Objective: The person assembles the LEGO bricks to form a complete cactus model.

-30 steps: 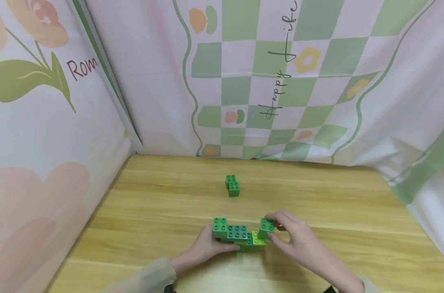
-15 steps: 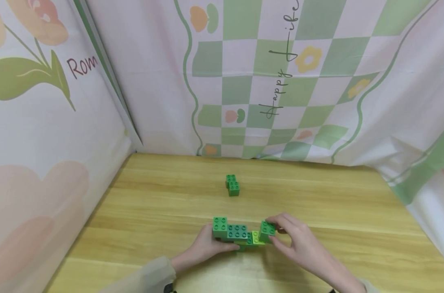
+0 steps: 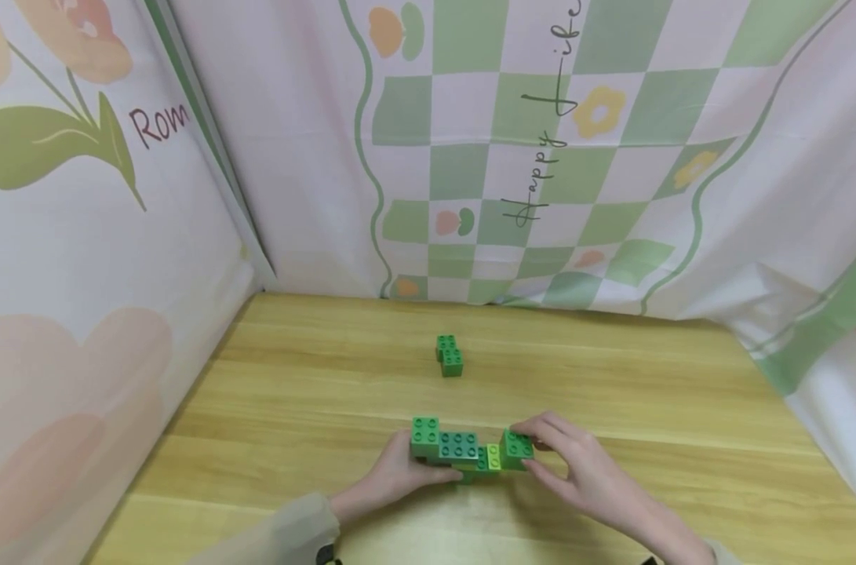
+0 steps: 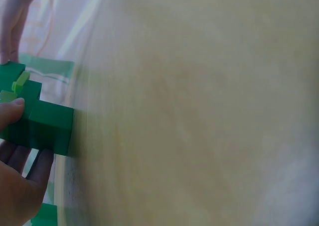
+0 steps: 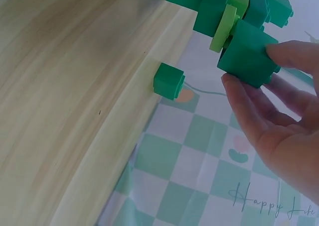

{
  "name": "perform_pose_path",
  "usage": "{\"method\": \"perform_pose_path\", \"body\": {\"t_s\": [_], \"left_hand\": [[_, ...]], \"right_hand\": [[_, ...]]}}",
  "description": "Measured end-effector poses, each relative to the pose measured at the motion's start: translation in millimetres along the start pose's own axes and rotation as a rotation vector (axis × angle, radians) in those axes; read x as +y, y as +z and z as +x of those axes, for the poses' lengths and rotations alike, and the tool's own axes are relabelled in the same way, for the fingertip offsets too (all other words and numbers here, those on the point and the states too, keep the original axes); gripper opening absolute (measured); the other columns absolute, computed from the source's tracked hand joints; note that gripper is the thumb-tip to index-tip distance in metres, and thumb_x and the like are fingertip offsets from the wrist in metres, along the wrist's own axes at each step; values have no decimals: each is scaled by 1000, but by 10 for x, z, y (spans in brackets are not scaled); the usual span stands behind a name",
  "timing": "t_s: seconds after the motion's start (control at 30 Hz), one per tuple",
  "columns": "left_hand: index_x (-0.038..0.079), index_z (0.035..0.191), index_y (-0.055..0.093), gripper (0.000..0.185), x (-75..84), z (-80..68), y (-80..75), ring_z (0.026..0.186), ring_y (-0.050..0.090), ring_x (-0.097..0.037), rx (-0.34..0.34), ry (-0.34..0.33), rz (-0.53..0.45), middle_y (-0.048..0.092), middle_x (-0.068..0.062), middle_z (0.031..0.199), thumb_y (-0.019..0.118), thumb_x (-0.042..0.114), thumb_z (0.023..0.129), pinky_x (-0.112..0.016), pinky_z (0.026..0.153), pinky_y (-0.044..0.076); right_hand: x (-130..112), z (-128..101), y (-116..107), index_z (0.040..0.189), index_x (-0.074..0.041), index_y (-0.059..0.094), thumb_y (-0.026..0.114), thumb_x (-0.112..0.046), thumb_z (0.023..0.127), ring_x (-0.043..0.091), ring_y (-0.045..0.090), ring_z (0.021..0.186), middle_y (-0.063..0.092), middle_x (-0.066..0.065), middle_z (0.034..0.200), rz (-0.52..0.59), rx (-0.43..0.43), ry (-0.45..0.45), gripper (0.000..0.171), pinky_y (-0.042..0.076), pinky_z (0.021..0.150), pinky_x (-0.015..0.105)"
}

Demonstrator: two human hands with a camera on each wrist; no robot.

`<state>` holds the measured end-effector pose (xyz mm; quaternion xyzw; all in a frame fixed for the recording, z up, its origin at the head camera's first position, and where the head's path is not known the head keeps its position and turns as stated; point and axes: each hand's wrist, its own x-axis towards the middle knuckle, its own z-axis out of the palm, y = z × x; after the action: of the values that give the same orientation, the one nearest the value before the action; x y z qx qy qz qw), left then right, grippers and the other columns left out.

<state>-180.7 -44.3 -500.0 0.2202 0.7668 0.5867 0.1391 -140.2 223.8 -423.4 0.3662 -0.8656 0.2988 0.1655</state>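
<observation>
From the head view I see the block assembly (image 3: 463, 450) sitting near the front edge of the table (image 3: 682, 408), about midway between its left and right edges. My left hand (image 3: 399, 475) grips the assembly's left end, fingers curled against its near side. My right hand (image 3: 576, 471) pinches the dark green brick (image 3: 517, 449) at the assembly's right end, thumb on the near face and fingers over the far face. A lone green brick (image 3: 449, 355) lies well apart, toward the back edge.

In the left wrist view, my thumb (image 4: 10, 111) presses on the assembly's green block (image 4: 42, 126), with the other fingers curled beneath it.

In the right wrist view, my fingers (image 5: 294, 54) and thumb close on the dark green brick (image 5: 246, 54), which touches a lime plate (image 5: 227, 29); the lone brick (image 5: 168, 80) rests on the table beyond
</observation>
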Motion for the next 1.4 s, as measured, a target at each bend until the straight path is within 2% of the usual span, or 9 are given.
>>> {"method": "perform_pose_path", "body": {"t_s": [0.37, 0.63, 0.9, 1.13, 1.4], "left_hand": [[26, 118, 69, 47, 24, -3, -4, 107, 69, -5, 1, -10, 34, 74, 7, 116, 86, 24, 74, -23, 103, 50], [24, 117, 69, 46, 17, 1, -3, 106, 69, -5, -4, -2, 18, 75, 5, 116, 86, 21, 74, -22, 101, 51], [24, 119, 67, 48, 6, -10, -7, 109, 68, -6, -13, -6, -40, 74, 4, 118, 85, 19, 75, -21, 103, 50], [25, 118, 68, 46, 12, -26, -10, 107, 69, -6, -17, -28, -86, 74, 4, 117, 86, 22, 75, -19, 102, 50], [24, 116, 70, 45, -1, -16, 1, 105, 70, -5, 5, -15, -45, 75, 4, 115, 86, 22, 74, -19, 99, 51]], "right_hand": [[54, -40, 18, 121, -3, 63, 77, 5, 72, 9, 67, 93, 65, 0, 112, -24, 17, -61, 51, 62, 75, 23], [59, -73, 60, 122, -4, 62, 77, 6, 74, 9, 66, 97, 64, 0, 114, -2, 33, -38, 52, 60, 79, 18], [-17, -114, 89, 131, -7, 56, 73, 1, 84, 6, 65, 103, 62, -3, 118, 77, -35, 92, 50, 62, 81, 22], [-40, -131, 125, 134, -4, 52, 66, -9, 94, 10, 67, 103, 64, 3, 120, 198, -93, 219, 43, 62, 81, 26], [-23, -134, 154, 135, -5, 47, 54, -16, 102, 18, 70, 104, 62, 15, 124, 338, -149, 352, 35, 62, 84, 32]]}}
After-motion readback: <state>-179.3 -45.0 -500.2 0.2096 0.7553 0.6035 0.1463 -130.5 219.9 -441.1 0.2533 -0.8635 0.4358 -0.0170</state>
